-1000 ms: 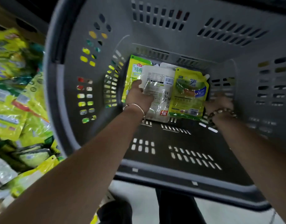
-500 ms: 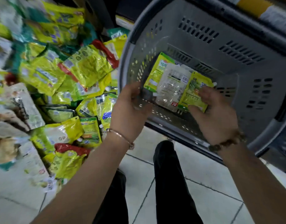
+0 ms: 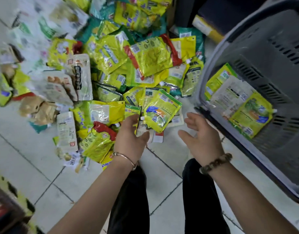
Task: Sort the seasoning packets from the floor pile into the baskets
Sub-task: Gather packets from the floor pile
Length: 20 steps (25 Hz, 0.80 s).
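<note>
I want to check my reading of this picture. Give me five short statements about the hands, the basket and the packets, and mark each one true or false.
1. The right hand holds a packet. False: it is open, with relaxed fingers, and holds nothing.
2. The grey basket has packets in it. True.
3. The left hand is inside the basket. False: it is at the near edge of the pile, outside the basket.
4. The pile lies on a tiled floor. True.
5. Each wrist wears something. True: a thin bangle on the left, a beaded bracelet on the right.
</note>
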{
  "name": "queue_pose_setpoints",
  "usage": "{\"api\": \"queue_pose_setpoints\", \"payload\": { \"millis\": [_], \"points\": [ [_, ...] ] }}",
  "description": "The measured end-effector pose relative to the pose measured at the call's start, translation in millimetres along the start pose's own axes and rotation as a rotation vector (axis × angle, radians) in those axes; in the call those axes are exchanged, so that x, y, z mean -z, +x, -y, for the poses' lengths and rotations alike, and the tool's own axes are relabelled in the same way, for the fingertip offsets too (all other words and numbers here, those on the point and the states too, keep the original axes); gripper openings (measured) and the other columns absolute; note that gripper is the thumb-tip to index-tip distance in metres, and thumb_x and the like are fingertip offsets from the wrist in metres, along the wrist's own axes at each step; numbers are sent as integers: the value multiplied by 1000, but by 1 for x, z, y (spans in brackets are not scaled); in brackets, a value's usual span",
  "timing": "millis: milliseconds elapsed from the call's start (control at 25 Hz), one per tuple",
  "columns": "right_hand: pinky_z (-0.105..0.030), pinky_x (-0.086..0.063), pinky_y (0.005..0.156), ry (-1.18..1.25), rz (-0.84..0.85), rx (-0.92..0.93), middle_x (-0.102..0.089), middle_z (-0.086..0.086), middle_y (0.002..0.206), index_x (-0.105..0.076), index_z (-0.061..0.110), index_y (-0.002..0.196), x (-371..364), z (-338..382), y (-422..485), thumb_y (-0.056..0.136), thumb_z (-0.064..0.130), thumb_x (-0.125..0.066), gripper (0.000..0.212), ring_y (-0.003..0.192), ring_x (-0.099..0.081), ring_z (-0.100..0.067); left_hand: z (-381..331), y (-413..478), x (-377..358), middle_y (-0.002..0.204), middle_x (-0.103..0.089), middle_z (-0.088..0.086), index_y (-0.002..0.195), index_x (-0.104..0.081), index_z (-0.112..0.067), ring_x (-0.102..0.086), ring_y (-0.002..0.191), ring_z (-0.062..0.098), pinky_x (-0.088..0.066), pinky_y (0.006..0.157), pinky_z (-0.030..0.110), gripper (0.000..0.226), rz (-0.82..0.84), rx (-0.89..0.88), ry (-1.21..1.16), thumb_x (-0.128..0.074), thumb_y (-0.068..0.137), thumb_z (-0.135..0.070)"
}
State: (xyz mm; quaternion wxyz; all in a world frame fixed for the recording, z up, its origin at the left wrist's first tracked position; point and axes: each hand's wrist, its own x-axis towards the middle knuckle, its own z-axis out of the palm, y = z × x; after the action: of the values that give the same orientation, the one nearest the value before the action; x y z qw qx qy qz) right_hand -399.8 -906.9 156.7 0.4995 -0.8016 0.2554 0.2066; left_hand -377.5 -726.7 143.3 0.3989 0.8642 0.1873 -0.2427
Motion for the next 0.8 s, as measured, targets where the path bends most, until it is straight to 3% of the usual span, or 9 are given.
{"api": "queue_pose_setpoints", "payload": {
  "millis": [200, 360, 480, 600, 800],
  "points": [
    [-29, -42, 94, -271, 254, -115, -57, -8, 128, -47, 14, 132, -78, -58, 50, 85, 21, -63, 51, 115, -54, -22, 77, 26, -17, 128, -55, 2, 128, -50, -19, -55, 113, 23, -46, 93, 36, 53, 38, 120, 138, -69, 79, -16],
    [-27, -41, 90, -443, 426, -203, -57, -10, 127, -44, 14, 134, -122, -100, 92, 85, 25, -63, 54, 114, -54, -26, 120, 48, -41, 132, -52, 3, 131, -48, -22, -53, 115, 24, -45, 95, 40, 54, 116, 188, 202, -67, 80, -22],
    [-26, -39, 89, -361, 345, -364, -55, -11, 129, -46, 11, 133, -141, -124, 125, 84, 26, -65, 55, 116, -52, -28, 144, 64, -55, 131, -53, 2, 131, -46, -26, -54, 114, 24, -45, 94, 39, 55, 135, 220, 231, -66, 80, -25],
    [-37, -40, 100, -202, 215, -520, -46, -14, 138, -42, 7, 136, -159, -150, 162, 84, 31, -66, 62, 122, -47, -30, 164, 85, -69, 131, -54, 0, 130, -46, -28, -56, 112, 24, -46, 92, 36, 52, 113, 253, 230, -64, 81, -27],
    [-38, -36, 101, -78, -15, -694, -40, -12, 143, -32, 6, 141, -191, -186, 207, 73, 48, -72, 89, 129, -41, -30, 195, 123, -92, 129, -57, 1, 129, -49, -23, -55, 114, 23, -43, 86, 29, 50, 107, 260, 204, -64, 81, -22]
  ]
}}
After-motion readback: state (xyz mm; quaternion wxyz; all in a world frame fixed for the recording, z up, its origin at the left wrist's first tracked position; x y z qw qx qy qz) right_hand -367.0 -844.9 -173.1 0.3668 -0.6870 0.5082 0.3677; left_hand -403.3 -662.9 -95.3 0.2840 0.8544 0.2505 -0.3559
